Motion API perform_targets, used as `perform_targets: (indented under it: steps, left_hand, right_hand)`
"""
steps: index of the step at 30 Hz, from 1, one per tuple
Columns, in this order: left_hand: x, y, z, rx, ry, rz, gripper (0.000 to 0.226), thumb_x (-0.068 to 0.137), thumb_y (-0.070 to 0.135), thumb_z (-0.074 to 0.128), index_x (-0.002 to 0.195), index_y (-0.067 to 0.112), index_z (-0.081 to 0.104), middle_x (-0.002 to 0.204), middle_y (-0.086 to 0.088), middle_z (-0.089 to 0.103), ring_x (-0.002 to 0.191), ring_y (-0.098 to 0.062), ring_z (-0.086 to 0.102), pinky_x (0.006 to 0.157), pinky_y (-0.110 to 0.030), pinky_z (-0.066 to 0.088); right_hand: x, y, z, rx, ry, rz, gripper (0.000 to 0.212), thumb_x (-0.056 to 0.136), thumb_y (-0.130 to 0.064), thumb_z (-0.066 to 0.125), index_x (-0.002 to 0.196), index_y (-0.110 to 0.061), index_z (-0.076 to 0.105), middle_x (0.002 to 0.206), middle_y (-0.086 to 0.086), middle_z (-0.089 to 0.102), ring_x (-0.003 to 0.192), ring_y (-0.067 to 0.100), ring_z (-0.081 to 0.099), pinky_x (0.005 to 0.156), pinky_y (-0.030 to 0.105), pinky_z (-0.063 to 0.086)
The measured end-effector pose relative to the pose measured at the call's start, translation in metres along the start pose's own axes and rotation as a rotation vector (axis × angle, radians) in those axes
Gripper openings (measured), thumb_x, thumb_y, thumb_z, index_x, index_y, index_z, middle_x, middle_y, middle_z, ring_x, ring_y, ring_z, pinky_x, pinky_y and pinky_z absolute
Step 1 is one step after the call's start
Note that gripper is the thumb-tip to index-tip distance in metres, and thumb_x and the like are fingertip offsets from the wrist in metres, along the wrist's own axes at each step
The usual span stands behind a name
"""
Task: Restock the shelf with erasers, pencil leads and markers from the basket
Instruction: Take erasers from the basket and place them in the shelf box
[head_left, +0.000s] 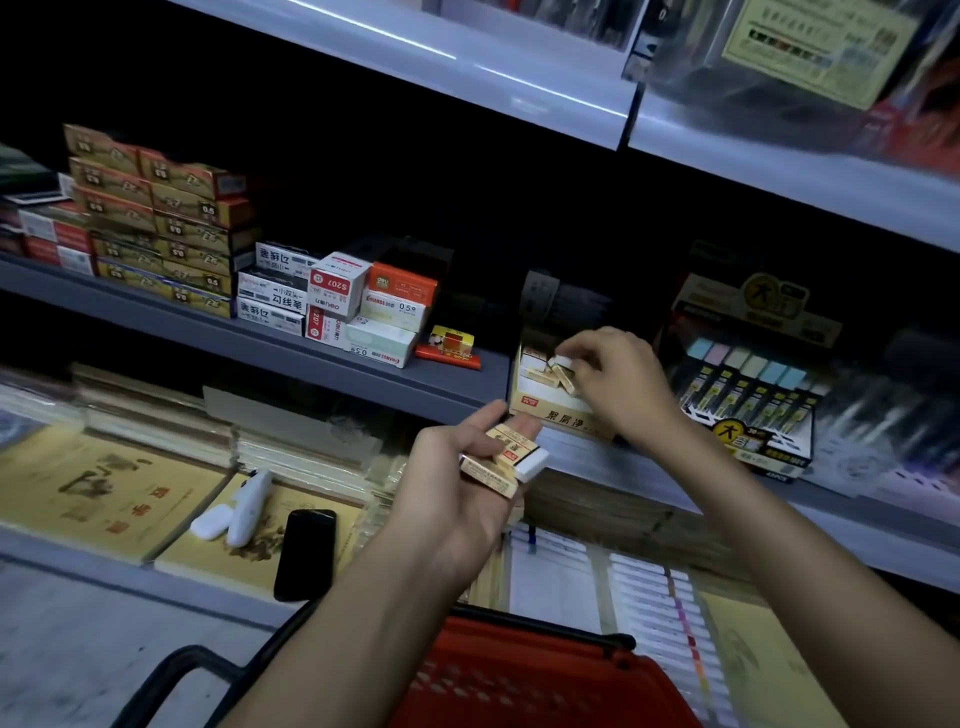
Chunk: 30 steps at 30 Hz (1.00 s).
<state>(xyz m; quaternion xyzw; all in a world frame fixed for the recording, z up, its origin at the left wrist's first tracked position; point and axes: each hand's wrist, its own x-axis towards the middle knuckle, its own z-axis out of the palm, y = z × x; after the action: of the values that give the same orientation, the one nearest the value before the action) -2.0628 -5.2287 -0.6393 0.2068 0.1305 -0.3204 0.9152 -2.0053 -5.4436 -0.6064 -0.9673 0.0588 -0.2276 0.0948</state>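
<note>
My left hand (457, 483) is held palm up below the middle shelf, shut on a few erasers (511, 460) in beige sleeves with white ends. My right hand (610, 379) reaches into an open beige eraser display box (550, 415) on the shelf edge, its fingertips pinching one eraser (563, 364) among others lying in the box. A red shopping basket (519, 675) with a black handle sits low, under my forearms. Its contents are hidden.
Pencil lead display boxes (748, 395) stand right of the eraser box. Stacked small boxes (332, 301) and gold cartons (161, 218) fill the shelf's left. Below lie notebooks (104, 493), a black phone (306, 551) and a white device (249, 506).
</note>
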Motion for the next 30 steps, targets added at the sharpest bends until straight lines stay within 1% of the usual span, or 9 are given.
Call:
perform_targets:
  steps: [3, 6, 13, 15, 18, 21, 24, 27, 30]
  left_hand:
    - [0.001, 0.002, 0.002, -0.022, -0.029, 0.062, 0.057, 0.089, -0.015, 0.035, 0.138, 0.001, 0.058, 0.124, -0.027, 0.070, 0.116, -0.033, 0.071, 0.101, -0.043, 0.053]
    - [0.000, 0.000, 0.003, -0.024, -0.071, 0.100, 0.062, 0.090, -0.016, 0.035, 0.143, 0.008, 0.056, 0.132, -0.025, 0.066, 0.117, -0.038, 0.069, 0.098, -0.047, 0.055]
    - [-0.001, 0.001, 0.002, -0.004, -0.066, 0.175, 0.062, 0.092, -0.011, 0.037, 0.145, 0.016, 0.055, 0.140, -0.015, 0.062, 0.119, -0.034, 0.068, 0.076, -0.042, 0.056]
    - [0.000, 0.002, 0.000, -0.020, -0.022, 0.154, 0.047, 0.099, -0.003, 0.043, 0.141, 0.012, 0.057, 0.134, -0.018, 0.066, 0.117, -0.035, 0.069, 0.092, -0.049, 0.057]
    - [0.002, 0.000, -0.005, -0.034, 0.092, 0.085, 0.029, 0.103, 0.019, 0.056, 0.128, 0.007, 0.062, 0.123, -0.021, 0.071, 0.114, -0.034, 0.069, 0.106, -0.051, 0.050]
    - [0.001, 0.003, -0.008, -0.004, 0.244, 0.044, 0.035, 0.099, 0.032, 0.065, 0.121, 0.005, 0.063, 0.113, -0.015, 0.068, 0.100, -0.025, 0.066, 0.100, -0.041, 0.051]
    - [-0.002, 0.004, -0.006, 0.012, 0.314, 0.039, 0.030, 0.097, 0.032, 0.067, 0.117, 0.011, 0.059, 0.097, -0.007, 0.063, 0.087, -0.017, 0.061, 0.091, -0.036, 0.050]
    - [-0.004, 0.007, -0.002, 0.003, 0.361, 0.064, 0.018, 0.095, 0.030, 0.058, 0.102, 0.014, 0.057, 0.073, -0.003, 0.049, 0.069, -0.017, 0.049, 0.076, -0.035, 0.044]
    - [-0.005, 0.008, -0.002, -0.017, 0.412, 0.092, 0.023, 0.095, 0.030, 0.051, 0.102, 0.010, 0.060, 0.095, -0.014, 0.054, 0.084, -0.024, 0.055, 0.087, -0.042, 0.046]
  right_hand:
    - [-0.035, -0.035, -0.021, 0.349, -0.083, 0.107, 0.012, 0.097, -0.031, 0.066, 0.101, -0.029, 0.077, 0.093, -0.011, 0.073, 0.083, 0.005, 0.066, 0.074, 0.032, 0.055]
    - [-0.067, -0.066, -0.037, 0.554, -0.330, 0.206, 0.018, 0.091, -0.044, 0.072, 0.097, -0.028, 0.073, 0.081, 0.001, 0.076, 0.071, 0.017, 0.073, 0.063, 0.039, 0.057]
    - [-0.080, -0.083, -0.045, 0.931, -0.495, 0.352, 0.032, 0.085, 0.000, 0.078, 0.115, 0.002, 0.065, 0.074, 0.020, 0.071, 0.055, 0.017, 0.065, 0.052, 0.024, 0.056]
    - [-0.078, -0.080, -0.043, 0.959, -0.465, 0.393, 0.030, 0.084, 0.002, 0.079, 0.111, 0.004, 0.067, 0.078, 0.021, 0.074, 0.057, 0.018, 0.065, 0.057, 0.025, 0.058]
    - [-0.068, -0.072, -0.042, 0.889, -0.284, 0.420, 0.024, 0.082, 0.000, 0.081, 0.102, 0.003, 0.070, 0.080, 0.022, 0.075, 0.060, 0.023, 0.066, 0.059, 0.028, 0.059]
    - [-0.048, -0.056, -0.037, 0.688, -0.012, 0.366, 0.017, 0.079, -0.010, 0.087, 0.089, -0.014, 0.074, 0.077, 0.005, 0.075, 0.066, 0.019, 0.072, 0.064, 0.031, 0.061]
    - [-0.020, -0.042, -0.031, 0.306, 0.174, 0.231, 0.011, 0.085, -0.016, 0.079, 0.095, -0.017, 0.074, 0.080, -0.006, 0.070, 0.073, 0.007, 0.066, 0.063, 0.017, 0.052]
    - [0.007, -0.036, -0.019, 0.042, 0.228, 0.089, 0.014, 0.091, -0.020, 0.072, 0.097, -0.008, 0.071, 0.089, 0.005, 0.068, 0.079, 0.022, 0.065, 0.064, 0.030, 0.051]
    - [0.025, -0.034, 0.001, -0.175, 0.128, -0.011, 0.009, 0.094, -0.014, 0.066, 0.094, -0.006, 0.069, 0.093, 0.011, 0.066, 0.086, 0.033, 0.064, 0.066, 0.035, 0.050]
